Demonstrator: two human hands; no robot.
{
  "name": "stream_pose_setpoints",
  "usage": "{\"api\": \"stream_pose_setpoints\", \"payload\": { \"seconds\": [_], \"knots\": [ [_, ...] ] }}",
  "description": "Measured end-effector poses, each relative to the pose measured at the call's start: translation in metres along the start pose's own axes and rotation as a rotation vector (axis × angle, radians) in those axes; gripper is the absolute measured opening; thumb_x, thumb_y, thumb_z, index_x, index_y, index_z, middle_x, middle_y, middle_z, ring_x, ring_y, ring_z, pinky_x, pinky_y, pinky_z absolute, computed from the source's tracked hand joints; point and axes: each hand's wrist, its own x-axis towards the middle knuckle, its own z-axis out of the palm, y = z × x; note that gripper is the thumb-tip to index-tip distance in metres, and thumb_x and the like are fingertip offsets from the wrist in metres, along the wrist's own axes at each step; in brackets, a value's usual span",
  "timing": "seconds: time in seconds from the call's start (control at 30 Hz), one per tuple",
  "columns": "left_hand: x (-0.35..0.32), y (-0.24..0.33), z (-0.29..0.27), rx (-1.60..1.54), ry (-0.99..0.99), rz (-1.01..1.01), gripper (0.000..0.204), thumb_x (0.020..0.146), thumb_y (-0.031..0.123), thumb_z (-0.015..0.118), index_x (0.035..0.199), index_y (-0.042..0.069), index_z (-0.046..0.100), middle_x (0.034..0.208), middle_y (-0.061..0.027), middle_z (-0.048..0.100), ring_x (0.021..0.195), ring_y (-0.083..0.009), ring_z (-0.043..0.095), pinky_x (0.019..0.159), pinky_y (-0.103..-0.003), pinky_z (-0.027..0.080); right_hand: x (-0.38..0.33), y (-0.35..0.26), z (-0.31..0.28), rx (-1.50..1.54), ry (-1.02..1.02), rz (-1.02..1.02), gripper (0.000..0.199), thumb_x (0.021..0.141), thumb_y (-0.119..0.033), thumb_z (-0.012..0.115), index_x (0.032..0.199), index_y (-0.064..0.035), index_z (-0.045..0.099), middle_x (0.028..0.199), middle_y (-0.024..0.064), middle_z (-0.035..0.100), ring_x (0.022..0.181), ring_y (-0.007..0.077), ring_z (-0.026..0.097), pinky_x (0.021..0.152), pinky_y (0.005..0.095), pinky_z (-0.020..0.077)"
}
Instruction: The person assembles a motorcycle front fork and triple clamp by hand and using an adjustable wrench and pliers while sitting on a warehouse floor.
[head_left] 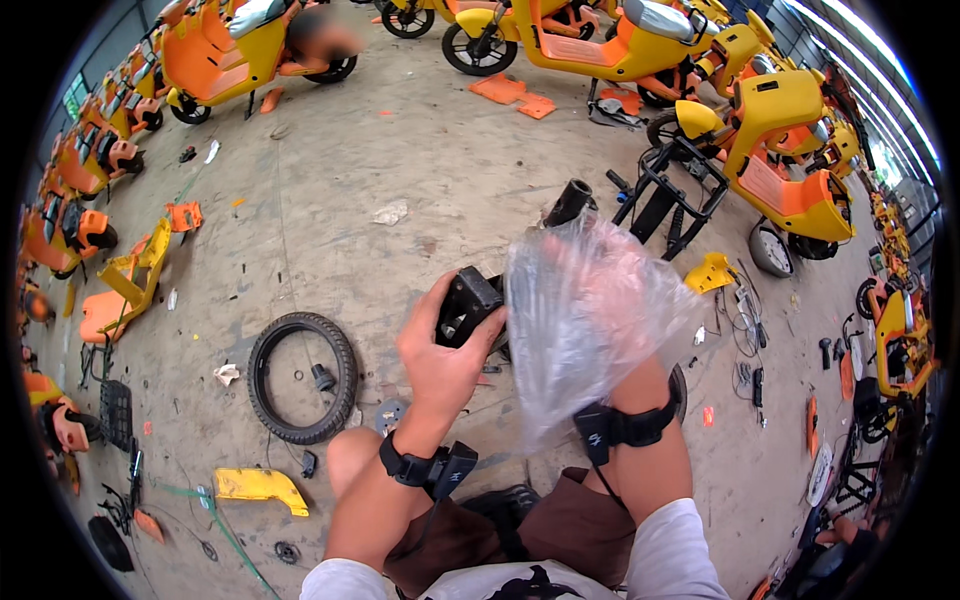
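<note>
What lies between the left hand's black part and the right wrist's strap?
In the head view, a clear plastic bag lies between the black part and the strap.

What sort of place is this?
Likely a scooter workshop or dismantling area in a large shed: many yellow-and-orange scooters stand around, with a loose tire and a detached yellow panel lying about.
</note>
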Motion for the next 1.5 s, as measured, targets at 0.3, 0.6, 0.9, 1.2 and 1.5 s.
{"api": "stream_pose_setpoints", "payload": {
  "seconds": [0.3,0.6,0.9,1.2,1.5],
  "knots": [
    [0.000,0.006,0.003,-0.017,-0.015,-0.024,0.051,0.070,0.008,0.079,0.115,-0.004,0.058,0.095,-0.0105,0.063,0.083,-0.0148,0.062,0.074,-0.028,0.051,0.013,0.017,-0.009,-0.057,-0.044,-0.083,0.028,0.079,-0.012,0.073,0.103,0.0005,0.064,0.088,0.0059,0.066,0.075,0.0119,0.060,0.068,0.0276,0.0507],
    [-0.009,0.013,-0.008,0.064,-0.115,-0.053,0.054,0.079,0.009,0.073,0.128,-0.002,0.051,0.115,-0.0126,0.061,0.101,-0.0157,0.058,0.090,-0.029,0.045,-0.005,0.029,-0.038,-0.267,0.307,-0.262,0.026,0.086,-0.018,0.066,0.104,0.0005,0.065,0.083,0.0065,0.066,0.073,0.0111,0.060,0.069,0.0266,0.0492],
    [-0.012,0.002,-0.005,0.137,-0.051,0.073,0.054,0.076,0.013,0.076,0.125,0.002,0.055,0.110,-0.0121,0.064,0.093,-0.0159,0.060,0.084,-0.029,0.046,-0.044,-0.038,-0.161,0.462,0.354,-0.184,0.023,0.091,-0.019,0.056,0.107,-0.0017,0.059,0.098,0.0110,0.064,0.090,0.0234,0.062,0.081,0.0349,0.0504],
    [-0.001,-0.026,-0.003,0.033,-0.085,0.117,0.047,0.086,0.011,0.068,0.128,-0.003,0.050,0.115,-0.0119,0.060,0.102,-0.0157,0.056,0.089,-0.027,0.044,-0.186,0.137,-0.483,1.014,1.018,-0.049,0.018,0.091,-0.013,0.047,0.102,-0.0016,0.056,0.086,0.0100,0.058,0.091,0.0264,0.063,0.068,0.0377,0.0529],
    [-0.010,-0.018,0.013,0.354,-0.058,0.249,0.054,0.088,0.025,0.066,0.125,-0.011,0.049,0.122,-0.0195,0.057,0.108,-0.0235,0.057,0.094,-0.031,0.043,-0.498,0.346,-0.472,-1.175,0.591,0.954,0.028,0.089,-0.025,0.055,0.091,0.0008,0.067,0.083,0.0198,0.066,0.075,0.0310,0.066,0.064,0.0388,0.0523]
  ]
}}
